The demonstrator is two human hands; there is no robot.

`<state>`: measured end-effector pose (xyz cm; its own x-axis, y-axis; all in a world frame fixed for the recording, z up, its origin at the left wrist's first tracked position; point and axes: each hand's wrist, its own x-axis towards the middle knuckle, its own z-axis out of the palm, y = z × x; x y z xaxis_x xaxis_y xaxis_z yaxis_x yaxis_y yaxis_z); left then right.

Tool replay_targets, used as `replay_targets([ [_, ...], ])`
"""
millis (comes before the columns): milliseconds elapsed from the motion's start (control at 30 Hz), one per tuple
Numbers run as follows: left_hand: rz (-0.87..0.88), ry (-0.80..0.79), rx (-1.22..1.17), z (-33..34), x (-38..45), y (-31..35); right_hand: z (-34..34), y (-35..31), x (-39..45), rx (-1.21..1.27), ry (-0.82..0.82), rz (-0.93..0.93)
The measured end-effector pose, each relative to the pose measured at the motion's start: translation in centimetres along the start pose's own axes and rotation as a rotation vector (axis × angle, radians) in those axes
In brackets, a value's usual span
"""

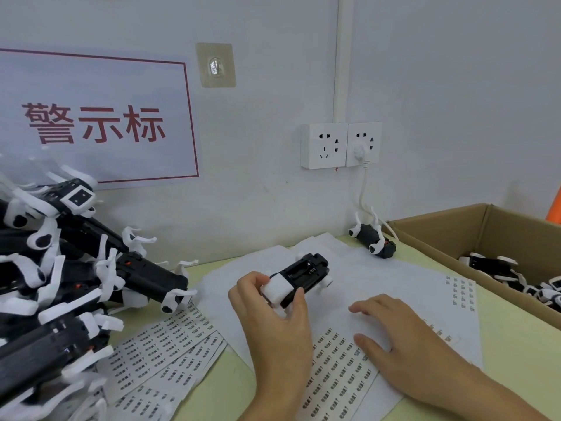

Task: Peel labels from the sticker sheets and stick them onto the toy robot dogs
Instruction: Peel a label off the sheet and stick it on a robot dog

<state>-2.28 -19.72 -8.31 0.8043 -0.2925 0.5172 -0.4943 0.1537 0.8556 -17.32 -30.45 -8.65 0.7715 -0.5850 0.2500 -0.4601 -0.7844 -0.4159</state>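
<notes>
- Pale green tabletop (501, 338) carried sticker sheets (337, 363) near its front edge.
- Left hand (273, 323) gripped a toy robot dog (299, 279), belly up, above them.
- Right hand (403, 338) lay spread on the sheets; it should lift one label by its corner.

Wall sign (94, 117) reads "警示标" (red characters); sticker sheets' (158, 354) print is too small.

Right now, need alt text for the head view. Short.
A person's left hand grips a black-and-white toy robot dog above sticker sheets on a pale green table, while the right hand rests flat on the sheets. More dogs lie heaped at left and in a cardboard box at right.
</notes>
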Motion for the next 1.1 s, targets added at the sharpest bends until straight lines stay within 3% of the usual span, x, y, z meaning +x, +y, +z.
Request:
replay_targets([
  [167, 0.139, 0.091, 0.225, 0.1, -0.3, -0.1, 0.0, 0.0, 0.1, -0.009, 0.002, 0.004],
  [267, 0.413, 0.085, 0.313, 0.3, -0.7, 0.3, 0.1, -0.1, 0.1, -0.016, 0.014, -0.001],
  [367, 0.758, -0.146, 0.221, 0.6, -1.3, 0.5, 0.0, -0.2, 0.1, -0.008, 0.019, -0.01],
  [467, 0.888, -0.465, 0.275, 0.7, -1.8, 0.1, 0.0, -0.3, 0.1, -0.003, 0.007, -0.016],
  [567, 0.753, -0.652, 0.541, 0.5, -1.8, 0.1, 0.0, -0.4, 0.1, -0.002, 0.015, 0.006],
  [667, 0.585, -0.702, 0.672, 0.7, -1.9, 0.1, -0.1, -0.4, -0.1, -0.082, 0.043, 0.039],
  [933, 0.293, -0.627, 0.575, 0.4, -1.1, -0.9, -1.1, 0.3, 0.3, -0.192, 0.094, 0.234],
  [1100, 0.257, -0.622, 0.572, 0.5, -1.1, -1.2, -1.4, 0.0, 0.2, -0.012, 0.09, 0.311],
])
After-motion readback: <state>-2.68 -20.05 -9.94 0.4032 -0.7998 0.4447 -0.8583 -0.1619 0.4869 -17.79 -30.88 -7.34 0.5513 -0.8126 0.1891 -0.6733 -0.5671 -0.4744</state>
